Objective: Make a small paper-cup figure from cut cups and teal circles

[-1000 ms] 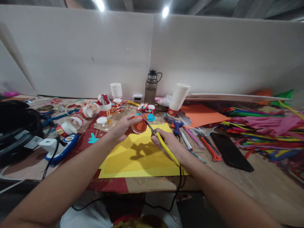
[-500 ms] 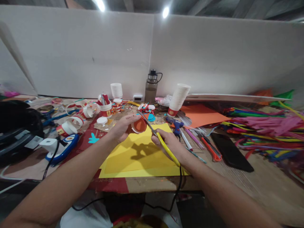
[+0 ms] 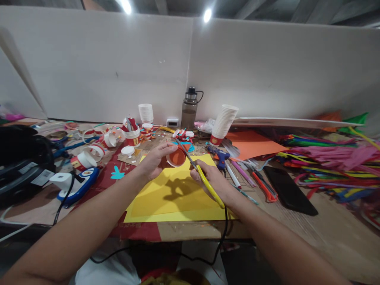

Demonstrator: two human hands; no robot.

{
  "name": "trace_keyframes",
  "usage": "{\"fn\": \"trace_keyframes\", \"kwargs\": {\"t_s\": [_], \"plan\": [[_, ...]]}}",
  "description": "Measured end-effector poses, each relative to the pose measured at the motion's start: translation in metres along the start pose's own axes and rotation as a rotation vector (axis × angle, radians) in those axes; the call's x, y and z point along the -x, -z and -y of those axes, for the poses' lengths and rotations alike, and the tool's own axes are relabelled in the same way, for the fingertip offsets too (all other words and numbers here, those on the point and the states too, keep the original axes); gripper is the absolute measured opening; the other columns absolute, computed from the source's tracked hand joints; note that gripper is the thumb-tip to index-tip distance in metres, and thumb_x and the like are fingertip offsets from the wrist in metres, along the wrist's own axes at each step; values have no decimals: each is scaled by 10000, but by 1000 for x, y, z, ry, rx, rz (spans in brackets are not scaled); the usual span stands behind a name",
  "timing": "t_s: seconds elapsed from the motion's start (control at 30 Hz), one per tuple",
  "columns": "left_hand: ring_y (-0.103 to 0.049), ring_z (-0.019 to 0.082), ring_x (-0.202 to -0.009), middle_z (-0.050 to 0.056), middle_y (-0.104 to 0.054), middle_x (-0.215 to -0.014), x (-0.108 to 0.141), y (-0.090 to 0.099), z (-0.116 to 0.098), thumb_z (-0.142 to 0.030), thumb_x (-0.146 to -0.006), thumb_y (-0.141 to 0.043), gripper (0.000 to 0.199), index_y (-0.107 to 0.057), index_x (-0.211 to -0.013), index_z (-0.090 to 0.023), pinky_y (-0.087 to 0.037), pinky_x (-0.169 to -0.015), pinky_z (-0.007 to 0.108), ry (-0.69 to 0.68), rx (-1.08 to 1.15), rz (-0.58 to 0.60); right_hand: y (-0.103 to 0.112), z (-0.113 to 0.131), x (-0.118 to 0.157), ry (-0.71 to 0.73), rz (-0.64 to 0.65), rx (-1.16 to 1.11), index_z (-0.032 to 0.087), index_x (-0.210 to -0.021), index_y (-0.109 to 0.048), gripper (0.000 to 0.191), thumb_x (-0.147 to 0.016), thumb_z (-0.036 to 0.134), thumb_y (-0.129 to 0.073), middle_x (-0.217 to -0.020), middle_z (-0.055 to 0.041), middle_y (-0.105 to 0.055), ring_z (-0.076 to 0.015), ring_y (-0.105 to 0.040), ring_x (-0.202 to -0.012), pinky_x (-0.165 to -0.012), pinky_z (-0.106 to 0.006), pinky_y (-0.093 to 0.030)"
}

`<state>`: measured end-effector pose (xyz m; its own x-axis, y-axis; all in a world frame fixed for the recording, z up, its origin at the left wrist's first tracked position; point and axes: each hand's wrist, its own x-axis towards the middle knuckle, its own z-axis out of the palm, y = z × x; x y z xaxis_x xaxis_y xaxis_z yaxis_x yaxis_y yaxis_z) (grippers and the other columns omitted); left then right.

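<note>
My left hand [image 3: 157, 160] is closed on a small round cup piece [image 3: 177, 157] with a white rim and an orange-red inside face. In my right hand [image 3: 209, 178] are scissors [image 3: 203, 176] with yellow handles, their blades pointing up and left along the right side of the cup piece. Whether the blades touch its edge is hard to tell. Both hands are above yellow paper sheets [image 3: 178, 198], which carry their shadow. Blue paper pieces [image 3: 190, 147] lie just beyond the blades.
A bottle [image 3: 189, 111] and stacked white cups [image 3: 225, 122] stand at the back. To the right are a blue glue gun [image 3: 222, 156], markers, a black phone [image 3: 289, 190] and pipe cleaners [image 3: 335, 158]. Cut cups [image 3: 84, 159] and a blue-white device [image 3: 80, 188] are left.
The cup piece in my left hand has shifted slightly right and turned, with its orange-red face showing rounder. The scissors have barely moved.
</note>
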<state>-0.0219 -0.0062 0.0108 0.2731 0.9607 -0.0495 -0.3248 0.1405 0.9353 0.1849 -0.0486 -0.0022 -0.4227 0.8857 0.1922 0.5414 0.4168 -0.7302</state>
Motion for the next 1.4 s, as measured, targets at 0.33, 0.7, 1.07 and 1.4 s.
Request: {"fn": "trace_keyframes", "kwargs": {"t_s": [0.33, 0.7, 1.07, 1.4], "plan": [[-584, 115, -702, 4, -635, -810, 0, 0, 1, -359, -672, -787, 302, -630, -842, -166, -493, -621, 240, 15, 41, 9, -1, -2, -1, 17, -17, 10, 202, -782, -430, 390, -902, 570, -475, -701, 32, -446, -110, -385, -624, -580, -250, -294], [-581, 122, -728, 33, -656, -883, 1, -2, -1, -375, -670, -785, 327, -660, -879, -157, -480, -626, 242, 19, 18, 10, -2, -4, 0, 16, -15, 6, 200, -788, -450, 369, -909, 547, -481, -674, 41, -449, -103, -382, -601, -562, -243, -286], [-576, 109, -707, 39, -670, -865, 0, 2, -1, -412, -675, -787, 342, -678, -865, -150, -468, -631, 220, 12, -8, 37, -1, -2, 2, 4, -8, 22, 201, -765, -435, 373, -930, 536, -436, -667, 41, -444, -102, -371, -601, -562, -240, -273], [-663, 173, -761, 68, -713, -910, -4, 0, 10, -480, -775, -694, 345, -666, -937, -177, -530, -667, 293, 12, 128, -24, -2, -1, 2, -26, -59, 56, 204, -743, -428, 386, -912, 549, -460, -637, 45, -422, -101, -367, -578, -546, -241, -264]]}}
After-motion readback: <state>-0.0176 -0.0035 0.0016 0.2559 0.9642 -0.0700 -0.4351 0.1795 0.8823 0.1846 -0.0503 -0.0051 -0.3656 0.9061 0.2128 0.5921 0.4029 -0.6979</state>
